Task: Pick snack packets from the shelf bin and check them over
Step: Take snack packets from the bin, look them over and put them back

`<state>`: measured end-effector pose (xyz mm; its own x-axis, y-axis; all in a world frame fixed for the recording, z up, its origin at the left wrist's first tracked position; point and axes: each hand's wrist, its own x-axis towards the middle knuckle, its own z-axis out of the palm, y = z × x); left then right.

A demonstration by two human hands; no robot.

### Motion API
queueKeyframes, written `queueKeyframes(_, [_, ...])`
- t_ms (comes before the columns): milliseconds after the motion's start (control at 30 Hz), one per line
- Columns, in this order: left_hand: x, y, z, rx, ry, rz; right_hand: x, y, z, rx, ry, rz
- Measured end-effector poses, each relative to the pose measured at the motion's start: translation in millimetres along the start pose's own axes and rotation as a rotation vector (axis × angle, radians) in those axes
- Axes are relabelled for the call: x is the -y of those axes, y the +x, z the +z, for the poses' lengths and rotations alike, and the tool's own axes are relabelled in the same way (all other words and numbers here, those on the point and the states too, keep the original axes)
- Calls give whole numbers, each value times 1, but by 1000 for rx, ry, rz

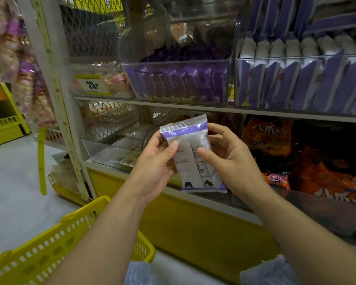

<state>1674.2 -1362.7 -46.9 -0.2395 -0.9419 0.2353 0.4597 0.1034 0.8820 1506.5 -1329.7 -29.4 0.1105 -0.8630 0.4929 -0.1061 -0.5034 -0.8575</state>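
Note:
I hold a white and purple snack packet (pixel 190 153) upright in front of the lower shelf, its printed back facing me. My left hand (pixel 154 165) grips its left edge, thumb on the face. My right hand (pixel 228 155) grips its right edge, thumb pressed on the middle. Above, a clear shelf bin (pixel 179 83) holds a row of dark purple packets. To its right a second clear bin (pixel 302 79) is packed with white and purple packets like the one I hold.
A yellow shopping basket (pixel 56 245) sits at the lower left by my left forearm. Orange snack bags (pixel 308 153) fill the lower shelf on the right. A white shelf post (pixel 56 79) and hanging snack bags (pixel 23 64) stand at left. A yellow price tag (pixel 93 85) hangs on the shelf.

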Motion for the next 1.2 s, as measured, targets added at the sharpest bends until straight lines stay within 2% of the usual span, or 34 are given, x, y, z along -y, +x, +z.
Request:
queueKeyframes(167, [3, 0, 1, 33, 24, -93, 7, -4, 8, -11, -183, -91])
queueKeyframes(367, [3, 0, 2, 37, 38, -90, 9, -6, 11, -1, -199, -82])
queueKeyframes(467, [3, 0, 2, -5, 84, -81, 9, -6, 10, 5, -233, -88])
queueKeyframes(633, [0, 3, -3, -121, 299, 5, 6, -7, 8, 20, -308, -119])
queueKeyframes(800, [1, 4, -6, -178, 386, 64, 8, -6, 6, 30, -299, -107])
queueKeyframes(1200, [8, 6, 0, -141, 454, 84, 10, -6, 7, 19, -249, -54])
